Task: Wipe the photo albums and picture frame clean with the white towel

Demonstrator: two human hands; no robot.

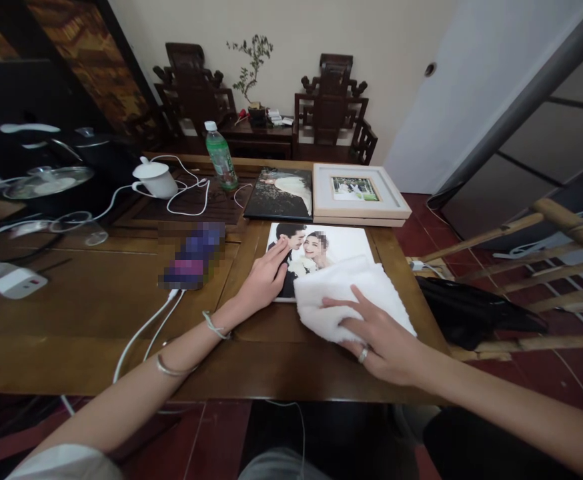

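Note:
A wedding photo panel point(294, 267) with a white background lies flat near the right end of the wooden table. My left hand point(267, 270) rests on its left side, fingers stretched out and flat. Bunched under my right hand point(371, 327) is a white towel point(329, 293), gripped between thumb and fingers. The towel covers the lower right part of the panel. Just behind the panel lie a dark wedding picture point(284, 190) and a light wooden picture frame point(391, 193) with a small photo in it, stacked on another frame.
A phone point(191, 257) on a white cable lies left of my left hand. Farther back stand a green-labelled bottle point(221, 157), a white lidded cup point(155, 179) and a pot with a glass lid point(49, 183). A bamboo rack point(566, 267) stands off the table's right edge.

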